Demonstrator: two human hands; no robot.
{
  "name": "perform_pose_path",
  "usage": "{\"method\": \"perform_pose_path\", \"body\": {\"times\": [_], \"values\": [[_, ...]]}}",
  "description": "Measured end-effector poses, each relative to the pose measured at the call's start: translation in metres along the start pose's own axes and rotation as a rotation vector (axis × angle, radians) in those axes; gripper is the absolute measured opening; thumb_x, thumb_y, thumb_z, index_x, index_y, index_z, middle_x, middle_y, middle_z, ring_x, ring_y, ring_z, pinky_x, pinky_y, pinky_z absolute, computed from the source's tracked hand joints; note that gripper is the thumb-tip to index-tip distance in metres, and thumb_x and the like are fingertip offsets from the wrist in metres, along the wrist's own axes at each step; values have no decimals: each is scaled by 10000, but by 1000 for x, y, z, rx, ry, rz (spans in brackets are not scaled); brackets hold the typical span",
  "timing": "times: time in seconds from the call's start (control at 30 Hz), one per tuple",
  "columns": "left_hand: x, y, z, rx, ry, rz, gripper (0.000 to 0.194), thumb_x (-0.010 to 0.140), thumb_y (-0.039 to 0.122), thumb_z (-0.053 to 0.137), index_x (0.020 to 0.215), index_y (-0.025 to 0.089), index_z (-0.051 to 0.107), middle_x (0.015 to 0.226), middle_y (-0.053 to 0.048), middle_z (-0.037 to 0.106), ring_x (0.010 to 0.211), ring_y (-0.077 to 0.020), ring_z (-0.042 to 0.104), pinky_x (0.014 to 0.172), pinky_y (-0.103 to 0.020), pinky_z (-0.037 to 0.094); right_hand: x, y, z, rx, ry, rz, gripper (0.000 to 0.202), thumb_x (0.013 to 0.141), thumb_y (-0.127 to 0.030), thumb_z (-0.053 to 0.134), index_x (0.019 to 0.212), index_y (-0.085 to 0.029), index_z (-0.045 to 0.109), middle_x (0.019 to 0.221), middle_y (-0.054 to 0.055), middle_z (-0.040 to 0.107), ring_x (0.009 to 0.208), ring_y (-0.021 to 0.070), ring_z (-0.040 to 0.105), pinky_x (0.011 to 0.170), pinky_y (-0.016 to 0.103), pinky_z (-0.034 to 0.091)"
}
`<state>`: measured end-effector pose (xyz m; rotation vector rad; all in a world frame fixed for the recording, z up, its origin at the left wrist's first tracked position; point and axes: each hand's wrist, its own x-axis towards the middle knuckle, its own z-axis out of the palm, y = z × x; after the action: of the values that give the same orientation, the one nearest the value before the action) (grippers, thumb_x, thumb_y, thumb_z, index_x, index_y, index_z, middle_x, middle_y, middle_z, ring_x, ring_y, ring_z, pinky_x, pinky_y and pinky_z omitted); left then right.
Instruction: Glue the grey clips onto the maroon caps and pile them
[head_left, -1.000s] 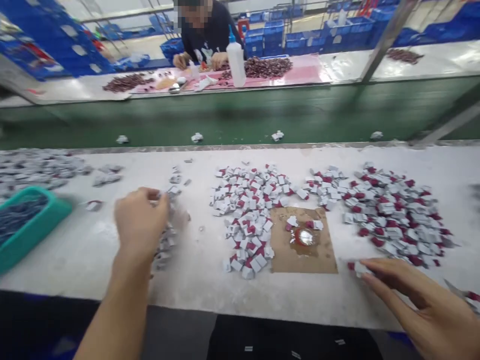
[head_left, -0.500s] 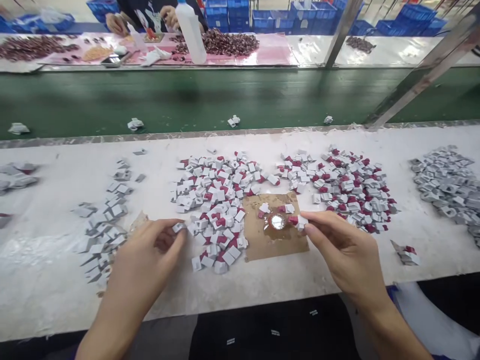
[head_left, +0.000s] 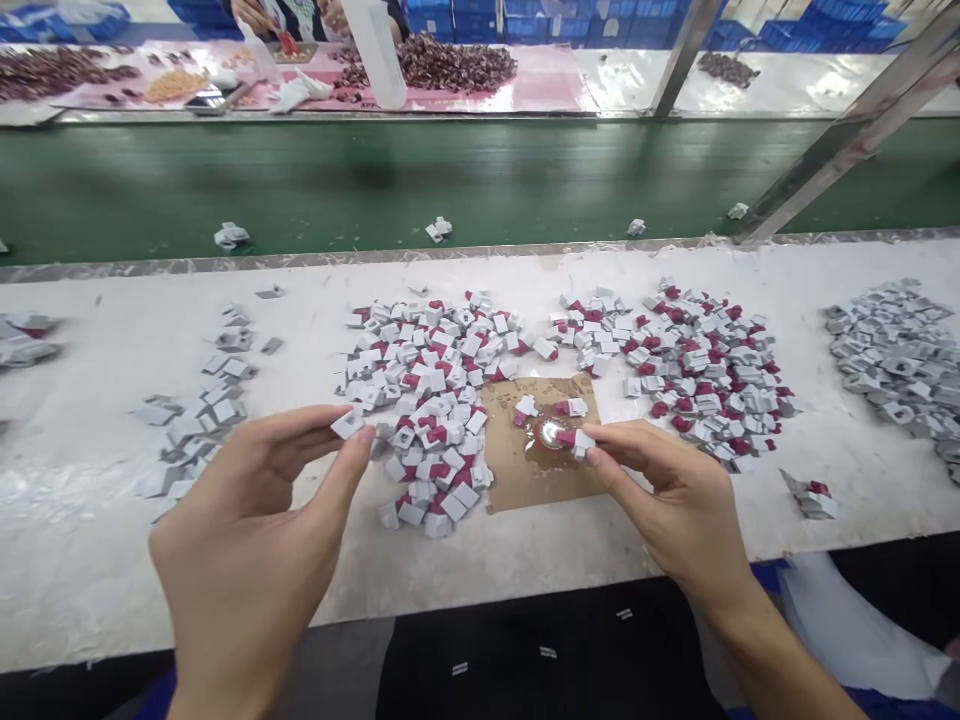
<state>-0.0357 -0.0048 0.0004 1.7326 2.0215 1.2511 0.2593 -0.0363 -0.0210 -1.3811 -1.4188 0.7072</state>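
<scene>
My left hand [head_left: 262,530] pinches a small light-grey plastic piece [head_left: 347,425] between thumb and fingertips, left of the middle pile. In my right hand [head_left: 667,500] a small grey-and-maroon plastic piece [head_left: 580,443] is gripped by the thumb and index finger, its maroon end pointing left over a puddle of clear shiny liquid [head_left: 551,434]. The liquid lies on a brown cardboard square [head_left: 517,490]. Two more grey-and-maroon pieces [head_left: 572,407] rest on the cardboard. Between my hands spreads a pile of grey-and-maroon pieces [head_left: 431,375].
Loose grey pieces [head_left: 217,400] lie at the left. Right of the cardboard are another mixed pile [head_left: 705,370] and a grey pile [head_left: 892,360]. A green belt [head_left: 375,185] carries small clusters. Slanted metal posts [head_left: 832,140] rise at the right. Across the belt, a co-worker's hands [head_left: 330,15] show.
My left hand has lifted its grey piece up and slightly left. My right hand has shifted a little left with its piece over the liquid. Clusters on the belt moved left.
</scene>
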Motion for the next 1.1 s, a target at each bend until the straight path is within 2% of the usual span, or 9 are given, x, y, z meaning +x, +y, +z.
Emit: {"method": "perform_pose_path", "body": {"times": [0.07, 0.17, 0.27, 0.37, 0.57, 0.7, 0.87, 1.0, 1.1], "values": [[0, 12, 3, -122, -41, -7, 197, 971, 379, 924, 1161, 330, 902, 1058, 17, 886, 909, -215, 856, 914, -348, 770, -1, -2, -2, 36, 28, 38, 243, 1067, -194, 846, 1203, -366, 952, 1137, -16, 934, 1007, 177, 895, 857, 242, 749], [-2, 32, 16, -377, -325, -73, 187, 976, 363, 952, 1160, 341, 927, 995, 23, 893, 852, -179, 848, 791, -254, 744, 0, -7, -6, 166, 42, 104, 288, 1095, -226, 850, 1246, -450, 951, 1157, -40, 933, 1036, 174, 896, 879, 246, 754], [-7, 55, 37, -686, -623, -204, 164, 1006, 325, 941, 1168, 310, 925, 1014, 4, 918, 912, -185, 893, 841, -239, 755, 4, -10, -10, 356, -4, 176, 249, 1130, -294, 843, 1276, -469, 943, 1236, -41, 937, 1151, 198, 906, 992, 287, 763], [-12, 72, 57, -939, -767, -305, 149, 1026, 273, 931, 1175, 272, 919, 1079, -21, 938, 1003, -201, 922, 934, -254, 762, 7, -11, -11, 464, -26, 246, 168, 1113, -379, 878, 1255, -424, 956, 1243, -15, 940, 1191, 235, 909, 1095, 354, 754], [-13, 78, 75, -1079, -829, -338, 116, 1041, 260, 935, 1157, 256, 926, 1105, -28, 946, 1038, -181, 923, 976, -219, 740, 6, -6, -10, 479, -31, 269, 153, 1108, -414, 884, 1240, -438, 957, 1201, -5, 935, 1123, 227, 900, 984, 346, 771], [-11, 76, 74, -1042, -836, -311, 136, 1018, 255, 952, 1152, 275, 934, 1087, -17, 942, 1040, -188, 921, 974, -233, 744, 8, -8, -12, 391, -53, 223, 209, 1122, -291, 851, 1247, -418, 961, 1234, 3, 923, 1159, 206, 875, 992, 300, 729], [-6, 78, 66, -948, -853, -254, 108, 998, 223, 925, 1073, 301, 932, 1094, -21, 923, 1066, -249, 911, 951, -344, 781, 15, -22, -15, 297, -119, 168, 238, 1097, -230, 824, 1202, -381, 975, 1057, 21, 898, 1001, 183, 833, 831, 263, 687], [9, 78, 62, -846, -879, -207, 86, 1003, 251, 902, 1052, 321, 914, 1063, -26, 899, 1019, -253, 894, 935, -375, 774, 24, -26, -15, 295, -136, 143, 224, 1101, -249, 812, 1203, -372, 969, 1042, 31, 902, 960, 208, 851, 782, 301, 705], [35, 77, 62, -694, -870, -128, 137, 1009, 301, 868, 1144, 324, 879, 993, -28, 875, 923, -242, 873, 823, -355, 753, 55, -22, -14, 214, -241, 120, 229, 1114, -324, 801, 1292, -334, 945, 1118, 57, 926, 993, 247, 884, 835, 379, 758]]}}
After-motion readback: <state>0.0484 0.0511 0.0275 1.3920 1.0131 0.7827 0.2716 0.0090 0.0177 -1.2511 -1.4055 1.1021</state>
